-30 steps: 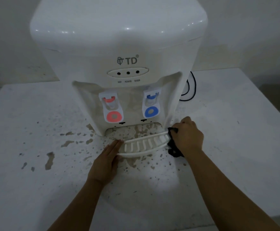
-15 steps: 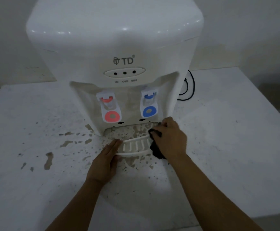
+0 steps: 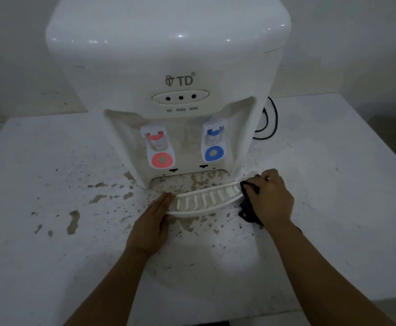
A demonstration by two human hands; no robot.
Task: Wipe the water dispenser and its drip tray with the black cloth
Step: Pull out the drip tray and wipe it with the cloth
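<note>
A white water dispenser (image 3: 168, 67) stands at the back of a white counter (image 3: 333, 184), close to the wall. Its drip tray (image 3: 206, 201) sits out in front of the base, pulled clear of its slot and turned at a slant, the right end nearer the machine.

The left hand (image 3: 152, 222) lies flat, fingers straight, pressing against the tray's left end. It has hold of nothing. The right hand (image 3: 271, 198) is curled in a tight grip around the black cloth (image 3: 246, 203), which is bunched against the tray's right end, just beside the dispenser's right front corner. Some cloth hangs out below the hand onto the counter.

Brown splash marks (image 3: 73, 221) dot the counter left of the tray and in front of it. A black cord (image 3: 271, 123) loops behind the dispenser on the right.

There is wide counter on both sides of the arms. The front edge runs close under the forearms.
</note>
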